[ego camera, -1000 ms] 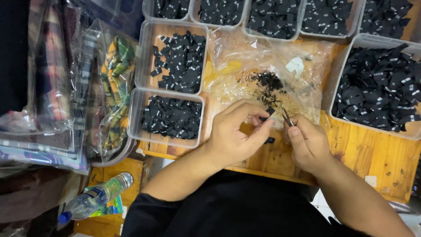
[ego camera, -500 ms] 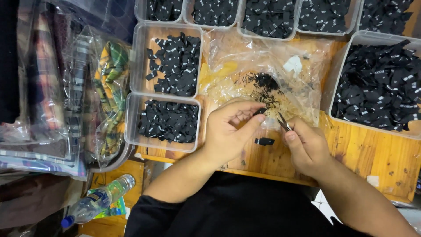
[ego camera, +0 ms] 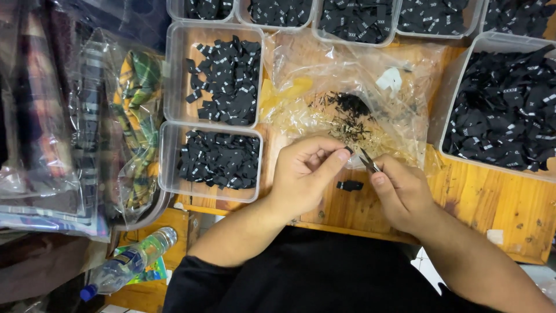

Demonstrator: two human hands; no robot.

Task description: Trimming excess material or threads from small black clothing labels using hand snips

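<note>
My left hand (ego camera: 306, 174) pinches a small black label between thumb and forefinger, just above the wooden table (ego camera: 492, 197). My right hand (ego camera: 402, 191) holds small metal snips (ego camera: 367, 160), their tip right at the pinched label. A single black label (ego camera: 350, 185) lies on the wood between my hands. Behind them a clear plastic bag (ego camera: 347, 87) is spread out with a pile of black thread trimmings (ego camera: 347, 113) on it.
Clear plastic bins of black labels surround the spot: two at the left (ego camera: 220, 75) (ego camera: 215, 159), a large one at the right (ego camera: 504, 116), several along the back. Bagged plaid fabric (ego camera: 136, 116) lies far left. A plastic bottle (ego camera: 130, 261) lies below the table edge.
Both hands stay together over the same spot with only small shifts. The loose black label now lies in plain view on the wood between them.
</note>
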